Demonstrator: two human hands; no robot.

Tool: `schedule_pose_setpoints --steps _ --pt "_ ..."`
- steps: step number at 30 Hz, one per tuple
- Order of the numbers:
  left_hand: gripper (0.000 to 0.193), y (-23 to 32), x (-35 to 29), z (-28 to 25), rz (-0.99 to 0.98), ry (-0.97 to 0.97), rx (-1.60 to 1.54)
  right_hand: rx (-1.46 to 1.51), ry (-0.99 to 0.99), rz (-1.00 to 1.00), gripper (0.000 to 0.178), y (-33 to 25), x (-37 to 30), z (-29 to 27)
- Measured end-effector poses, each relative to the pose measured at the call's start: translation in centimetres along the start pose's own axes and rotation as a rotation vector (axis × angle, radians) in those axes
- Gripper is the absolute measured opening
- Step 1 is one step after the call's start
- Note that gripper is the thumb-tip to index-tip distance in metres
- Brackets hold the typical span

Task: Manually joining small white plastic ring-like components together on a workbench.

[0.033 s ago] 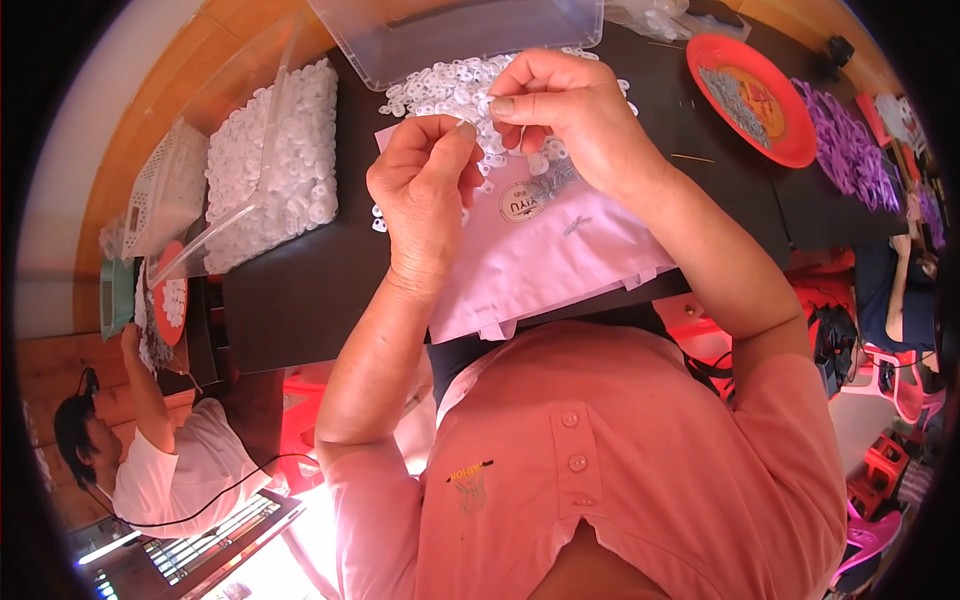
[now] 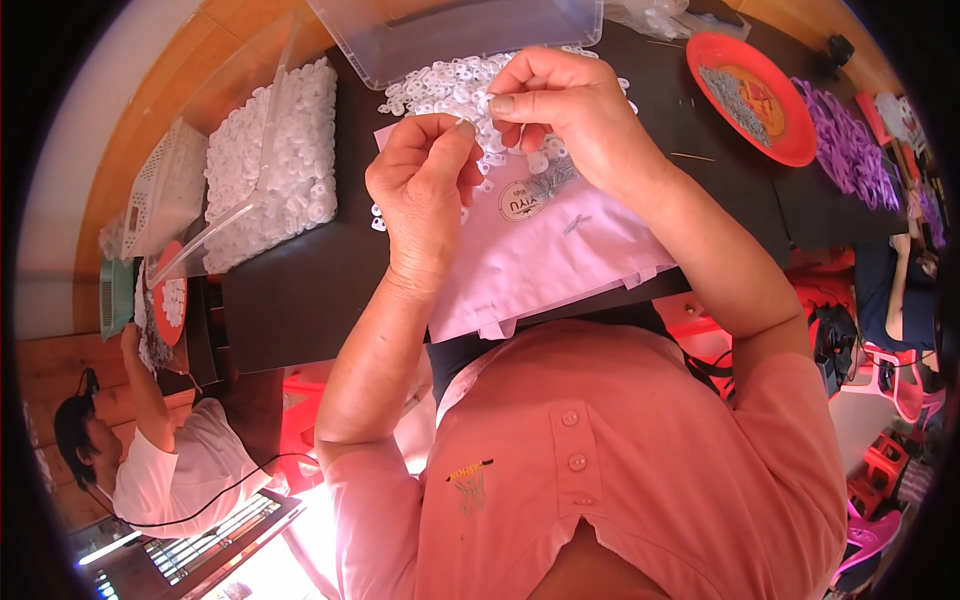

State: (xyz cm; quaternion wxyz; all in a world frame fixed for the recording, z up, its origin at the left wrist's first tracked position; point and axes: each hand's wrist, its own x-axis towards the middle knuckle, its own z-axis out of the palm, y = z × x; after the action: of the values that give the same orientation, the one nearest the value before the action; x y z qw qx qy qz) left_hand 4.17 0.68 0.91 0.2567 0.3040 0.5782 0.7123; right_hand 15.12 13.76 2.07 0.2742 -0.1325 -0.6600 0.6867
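Note:
My left hand (image 2: 425,180) is closed in a pinch, thumb tip against the forefinger. Close by on its right, my right hand (image 2: 580,120) pinches too, thumb and forefinger together. Whatever lies between the fingertips is too small to make out. Both hands hover over a heap of small white plastic pieces with holes (image 2: 440,85). Under them a pink cloth bag (image 2: 540,265) with a round printed mark lies on the dark table. Small grey pieces (image 2: 550,180) rest on the bag next to my right wrist, partly hidden by it.
A clear tub (image 2: 460,40) stands behind the heap. To the left, a clear box full of white pieces (image 2: 275,160) sits beside a white perforated basket (image 2: 165,190). At right are a red plate (image 2: 800,140) of grey bits and purple straps (image 2: 850,150). A co-worker (image 2: 180,450) works at far left.

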Motion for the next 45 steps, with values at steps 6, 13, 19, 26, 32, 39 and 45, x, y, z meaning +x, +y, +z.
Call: schedule_pose_setpoints --steps 6,13,19,26,32,39,45 --pt "0.014 -0.3 -0.1 0.0 0.018 -0.018 -0.024 -0.001 -0.027 0.011 0.009 0.2 -0.1 0.3" --pt "0.009 -0.3 -0.1 -0.2 0.018 -0.108 -0.149 0.015 -0.027 0.02 0.01 -0.1 -0.3 0.3" --pt "0.021 -0.4 0.1 -0.5 0.124 -0.144 -0.186 0.016 -0.053 0.024 0.01 -0.6 -0.4 0.2" --pt "0.029 -0.2 -0.2 -0.5 0.186 -0.206 -0.081 -0.009 -0.117 0.058 0.01 -0.9 -0.3 -0.2" --pt "0.029 -0.5 -0.1 -1.0 0.219 -0.215 -0.058 -0.021 -0.137 0.143 0.013 -1.5 -0.5 0.0" --pt "0.03 0.1 -0.3 -0.9 0.223 -0.248 -0.063 0.028 -0.213 0.15 0.019 -1.4 -0.3 -0.4" --pt "0.028 -0.2 -0.5 -1.4 0.331 -0.279 -0.042 -0.014 -0.252 0.193 0.023 -2.4 -0.7 0.0"
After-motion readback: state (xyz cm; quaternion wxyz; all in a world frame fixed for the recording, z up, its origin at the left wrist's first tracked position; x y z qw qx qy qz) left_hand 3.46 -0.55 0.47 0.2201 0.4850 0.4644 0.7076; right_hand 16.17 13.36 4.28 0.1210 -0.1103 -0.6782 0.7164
